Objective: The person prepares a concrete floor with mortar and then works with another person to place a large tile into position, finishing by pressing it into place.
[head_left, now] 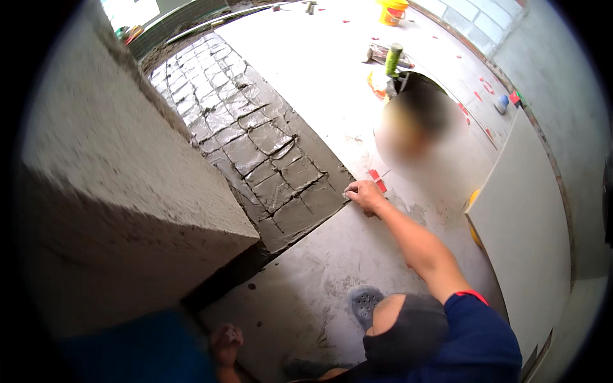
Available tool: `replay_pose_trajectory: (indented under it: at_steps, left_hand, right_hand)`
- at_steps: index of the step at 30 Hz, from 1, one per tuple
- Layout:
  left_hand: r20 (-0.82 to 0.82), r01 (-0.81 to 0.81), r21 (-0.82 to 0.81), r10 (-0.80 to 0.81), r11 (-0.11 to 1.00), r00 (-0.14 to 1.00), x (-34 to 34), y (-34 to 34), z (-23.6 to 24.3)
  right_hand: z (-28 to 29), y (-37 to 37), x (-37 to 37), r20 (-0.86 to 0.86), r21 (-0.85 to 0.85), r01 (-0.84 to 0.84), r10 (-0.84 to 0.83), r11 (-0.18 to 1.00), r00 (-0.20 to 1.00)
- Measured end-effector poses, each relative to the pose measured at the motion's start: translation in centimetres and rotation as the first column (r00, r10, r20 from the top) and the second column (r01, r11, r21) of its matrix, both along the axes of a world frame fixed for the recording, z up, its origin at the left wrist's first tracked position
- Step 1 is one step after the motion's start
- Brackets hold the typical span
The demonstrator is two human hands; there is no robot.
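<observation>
My right hand [366,195] reaches to the corner of a laid pale floor tile [319,255], right beside the bed of wet grey mortar [274,150]. Thumb and fingers are pinched together there; whatever may be between them is too small to name. Red plastic tile wedges [378,180] lie just past the fingers. Grooves criss-cross the mortar's wet surface. At the lower left, my left hand [227,341] hangs low over the tile with its fingers curled in. A whitish patch shows at those fingers, but I cannot make out what it is.
A rough concrete pillar [128,147] borders the mortar on the left. On the right, a large tile [530,204] leans against the wall. A green-handled tool [393,60] stands beside a blurred round shape. Farther off is a yellow bucket [392,14]. Red wedges lie scattered.
</observation>
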State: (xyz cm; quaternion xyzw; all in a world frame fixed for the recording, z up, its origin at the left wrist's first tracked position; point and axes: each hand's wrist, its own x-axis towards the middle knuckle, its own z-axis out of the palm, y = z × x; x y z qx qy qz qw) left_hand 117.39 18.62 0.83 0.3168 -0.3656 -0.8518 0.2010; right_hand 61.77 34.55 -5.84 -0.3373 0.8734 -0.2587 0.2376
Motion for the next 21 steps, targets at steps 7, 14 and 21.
replay_pose_trajectory:
  at_steps: [7, 14, 21]
  left_hand:
    - [0.333, 0.046, 0.040, -0.057, 0.998, 0.941, 1.6, 7.0, -2.7]
    - [0.260, -0.110, -0.024, 0.112, 0.994, 0.959, 1.6, 7.8, -2.5]
    - [0.325, -0.013, -0.143, 0.059, 0.990, 0.944, -0.2, 7.7, -1.3]
  right_hand:
    - [-0.1, -1.1, 1.6, -0.242, 0.093, -0.195, 0.212, 0.976, 0.947]
    - [-0.8, -1.1, 1.3, -0.351, 0.314, -0.413, 0.509, 0.855, 0.786]
    - [-0.8, -2.2, 0.9, -0.242, 0.452, -0.426, 0.567, 0.784, 0.787]
